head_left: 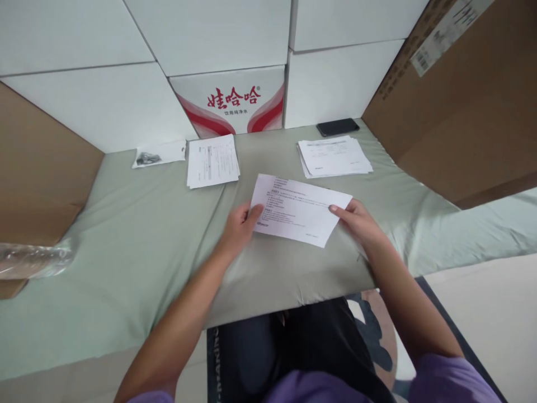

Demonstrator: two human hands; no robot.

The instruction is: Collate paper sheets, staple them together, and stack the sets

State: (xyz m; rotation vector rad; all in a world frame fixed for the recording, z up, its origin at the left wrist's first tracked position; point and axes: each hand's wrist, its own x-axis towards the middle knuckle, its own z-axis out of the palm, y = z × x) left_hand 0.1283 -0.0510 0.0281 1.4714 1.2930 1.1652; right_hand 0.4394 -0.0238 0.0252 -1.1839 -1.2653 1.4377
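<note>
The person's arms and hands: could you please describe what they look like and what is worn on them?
Both forearms are bare. The left hand and right hand show no gloves, and no watch or rings are visible. Short purple sleeves show near the shoulders.

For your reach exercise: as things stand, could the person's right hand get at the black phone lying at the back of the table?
Probably yes. The right hand holds the sheet of paper, so it must let go first. Only the flat paper stack lies between it and the phone; nothing upright blocks the way.
</note>
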